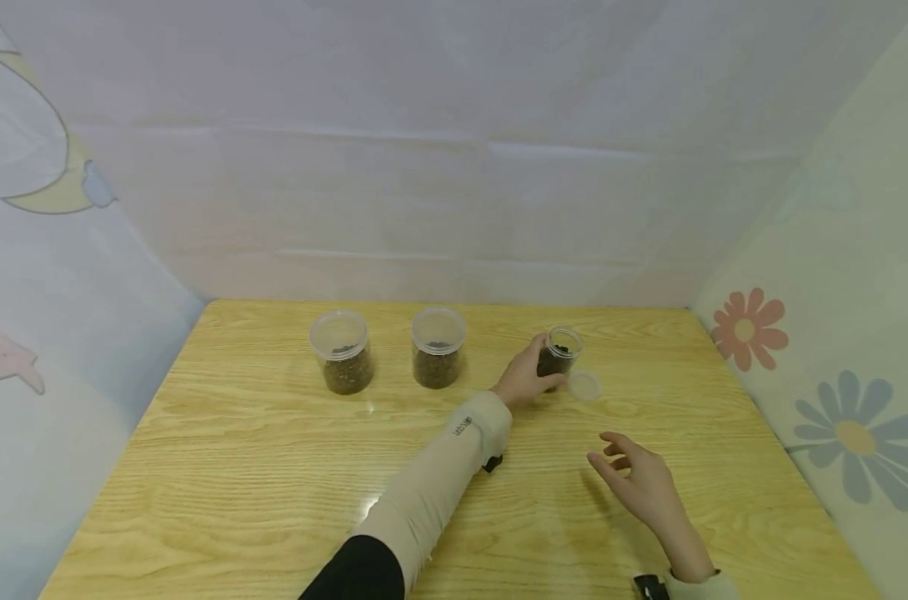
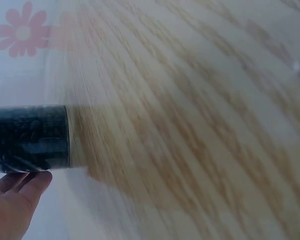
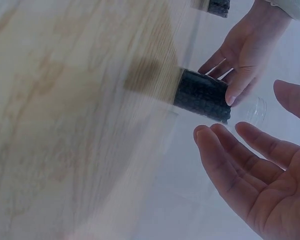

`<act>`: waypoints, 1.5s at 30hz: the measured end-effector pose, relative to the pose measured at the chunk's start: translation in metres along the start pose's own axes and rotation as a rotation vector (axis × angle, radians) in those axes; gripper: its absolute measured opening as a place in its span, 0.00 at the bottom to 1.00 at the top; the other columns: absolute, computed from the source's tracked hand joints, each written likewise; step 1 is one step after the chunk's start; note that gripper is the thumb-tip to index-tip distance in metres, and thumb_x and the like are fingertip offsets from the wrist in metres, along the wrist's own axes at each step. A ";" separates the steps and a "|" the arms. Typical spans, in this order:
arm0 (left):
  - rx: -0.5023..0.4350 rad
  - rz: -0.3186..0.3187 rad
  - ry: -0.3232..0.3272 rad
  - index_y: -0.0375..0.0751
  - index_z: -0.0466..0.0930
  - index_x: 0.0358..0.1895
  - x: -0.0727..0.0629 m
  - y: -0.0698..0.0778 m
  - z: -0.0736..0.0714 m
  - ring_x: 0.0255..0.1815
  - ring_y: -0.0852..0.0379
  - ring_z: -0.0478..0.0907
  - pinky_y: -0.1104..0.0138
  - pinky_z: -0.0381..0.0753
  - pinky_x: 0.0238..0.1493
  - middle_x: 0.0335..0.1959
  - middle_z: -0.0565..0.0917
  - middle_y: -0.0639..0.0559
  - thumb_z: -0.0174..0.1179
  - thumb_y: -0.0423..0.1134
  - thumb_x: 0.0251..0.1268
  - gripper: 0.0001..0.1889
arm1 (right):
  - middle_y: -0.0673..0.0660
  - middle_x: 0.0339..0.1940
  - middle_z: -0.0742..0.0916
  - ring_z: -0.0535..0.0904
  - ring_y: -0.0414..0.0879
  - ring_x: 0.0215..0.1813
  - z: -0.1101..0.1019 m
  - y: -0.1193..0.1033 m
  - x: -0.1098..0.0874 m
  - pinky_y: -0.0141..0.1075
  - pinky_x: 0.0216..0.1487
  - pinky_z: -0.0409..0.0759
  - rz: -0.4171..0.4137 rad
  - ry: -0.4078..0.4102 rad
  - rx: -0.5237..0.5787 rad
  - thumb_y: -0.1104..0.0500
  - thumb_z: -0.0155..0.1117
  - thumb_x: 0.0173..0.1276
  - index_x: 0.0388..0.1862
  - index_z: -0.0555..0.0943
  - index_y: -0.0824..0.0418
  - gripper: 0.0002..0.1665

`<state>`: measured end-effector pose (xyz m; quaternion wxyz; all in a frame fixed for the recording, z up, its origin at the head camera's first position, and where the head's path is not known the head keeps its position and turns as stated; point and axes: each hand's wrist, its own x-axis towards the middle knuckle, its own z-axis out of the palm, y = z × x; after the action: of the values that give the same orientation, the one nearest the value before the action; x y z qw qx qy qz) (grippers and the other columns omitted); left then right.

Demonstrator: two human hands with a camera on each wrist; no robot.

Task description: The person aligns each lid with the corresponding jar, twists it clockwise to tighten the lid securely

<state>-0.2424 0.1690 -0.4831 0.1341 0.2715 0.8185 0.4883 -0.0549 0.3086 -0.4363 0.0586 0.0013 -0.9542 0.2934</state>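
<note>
A small clear jar [image 1: 555, 360] of dark beans or seeds stands uncapped toward the back right of the table. My left hand [image 1: 524, 377] grips it from the left side, fingers and thumb around its wall; the left wrist view shows the dark contents of this jar [image 2: 32, 137] through the wall. Just right of the jar lies a round clear lid [image 1: 584, 385], flat on the wood. My right hand [image 1: 637, 483] hovers nearer the front, loosely bent and holding nothing. In the right wrist view its fingers [image 3: 225, 170] are apart from the jar [image 3: 202, 96].
Two larger clear jars stand left of the small one: a left jar [image 1: 347, 367] and a middle jar [image 1: 437, 362], both partly filled with brown material. The wooden table [image 1: 273, 483] backs onto a pale cloth wall [image 1: 423, 192], with printed cloth on both sides.
</note>
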 end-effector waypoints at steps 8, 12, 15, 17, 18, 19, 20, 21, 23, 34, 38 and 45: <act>0.041 0.028 -0.003 0.45 0.46 0.71 0.002 -0.002 0.000 0.64 0.55 0.62 0.61 0.64 0.61 0.64 0.65 0.49 0.57 0.49 0.61 0.39 | 0.66 0.36 0.83 0.82 0.55 0.31 -0.002 -0.002 0.011 0.43 0.27 0.79 -0.029 0.001 -0.003 0.55 0.62 0.63 0.51 0.75 0.73 0.24; 0.119 0.038 -0.007 0.42 0.45 0.70 0.003 -0.001 0.000 0.65 0.55 0.61 0.63 0.63 0.62 0.65 0.64 0.48 0.54 0.49 0.62 0.38 | 0.66 0.36 0.83 0.81 0.55 0.32 0.000 0.000 0.023 0.45 0.28 0.79 -0.038 0.006 0.000 0.55 0.62 0.63 0.51 0.75 0.72 0.24; 0.154 0.034 -0.015 0.41 0.45 0.70 0.003 0.001 -0.001 0.65 0.55 0.61 0.63 0.63 0.62 0.65 0.64 0.47 0.53 0.48 0.63 0.37 | 0.66 0.37 0.83 0.81 0.57 0.33 0.002 0.002 0.032 0.46 0.29 0.79 -0.040 0.007 -0.001 0.55 0.61 0.64 0.51 0.74 0.73 0.24; 0.159 0.027 -0.023 0.40 0.45 0.70 0.002 0.002 -0.001 0.65 0.55 0.62 0.63 0.63 0.62 0.65 0.64 0.47 0.53 0.48 0.63 0.37 | 0.68 0.37 0.82 0.81 0.58 0.34 0.003 0.003 0.038 0.47 0.30 0.79 -0.045 0.009 -0.006 0.55 0.61 0.64 0.51 0.74 0.73 0.25; 0.159 0.022 -0.025 0.41 0.45 0.70 0.002 0.002 -0.001 0.64 0.55 0.62 0.63 0.64 0.61 0.64 0.64 0.47 0.52 0.48 0.63 0.37 | 0.68 0.38 0.82 0.81 0.59 0.34 0.003 0.004 0.041 0.47 0.30 0.79 -0.049 0.010 -0.009 0.55 0.60 0.64 0.51 0.74 0.74 0.25; 0.162 0.021 -0.026 0.40 0.46 0.70 0.002 0.002 -0.001 0.64 0.55 0.62 0.63 0.64 0.61 0.64 0.65 0.47 0.52 0.48 0.63 0.37 | 0.69 0.38 0.82 0.81 0.59 0.34 0.003 0.004 0.043 0.48 0.30 0.79 -0.051 0.012 -0.011 0.55 0.60 0.64 0.51 0.74 0.74 0.25; 0.166 0.021 -0.026 0.40 0.46 0.70 0.002 0.002 -0.001 0.64 0.55 0.63 0.64 0.65 0.61 0.64 0.65 0.48 0.52 0.48 0.63 0.36 | 0.70 0.38 0.82 0.81 0.60 0.35 0.003 0.004 0.046 0.48 0.30 0.79 -0.055 0.014 -0.014 0.55 0.60 0.64 0.51 0.74 0.74 0.25; 0.168 0.023 -0.023 0.40 0.47 0.69 0.002 0.002 -0.001 0.63 0.56 0.63 0.64 0.65 0.60 0.63 0.66 0.48 0.52 0.48 0.63 0.36 | 0.71 0.39 0.82 0.81 0.61 0.35 0.002 0.004 0.049 0.49 0.30 0.79 -0.060 0.017 -0.018 0.55 0.60 0.64 0.51 0.74 0.74 0.24; 0.176 0.029 -0.019 0.40 0.48 0.69 0.002 0.002 -0.001 0.62 0.56 0.64 0.65 0.66 0.60 0.62 0.67 0.48 0.52 0.48 0.64 0.35 | 0.72 0.39 0.81 0.80 0.62 0.36 0.002 0.003 0.053 0.50 0.31 0.79 -0.066 0.023 -0.025 0.57 0.61 0.64 0.50 0.74 0.75 0.24; 0.208 0.061 -0.005 0.38 0.50 0.67 0.006 -0.001 0.002 0.61 0.55 0.66 0.64 0.67 0.59 0.61 0.67 0.46 0.53 0.48 0.63 0.34 | 0.77 0.45 0.77 0.76 0.67 0.42 0.004 0.010 0.080 0.55 0.39 0.76 -0.078 0.020 -0.133 0.60 0.63 0.62 0.51 0.71 0.79 0.26; 0.232 0.054 -0.010 0.39 0.49 0.68 0.005 0.000 0.003 0.61 0.56 0.66 0.66 0.67 0.58 0.61 0.67 0.46 0.52 0.49 0.64 0.34 | 0.78 0.47 0.76 0.73 0.70 0.47 0.004 0.014 0.091 0.58 0.45 0.73 -0.078 -0.002 -0.173 0.60 0.62 0.62 0.51 0.71 0.80 0.27; 0.242 0.058 -0.019 0.38 0.48 0.67 0.003 0.004 0.001 0.61 0.55 0.67 0.66 0.67 0.58 0.61 0.67 0.44 0.52 0.47 0.64 0.34 | 0.80 0.49 0.74 0.70 0.72 0.51 0.009 0.027 0.109 0.60 0.49 0.69 -0.047 -0.073 -0.212 0.60 0.62 0.61 0.52 0.69 0.81 0.28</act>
<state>-0.2434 0.1732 -0.4794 0.0940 0.3140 0.8618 0.3872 -0.1653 0.3298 -0.4463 0.0304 0.0284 -0.9811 0.1890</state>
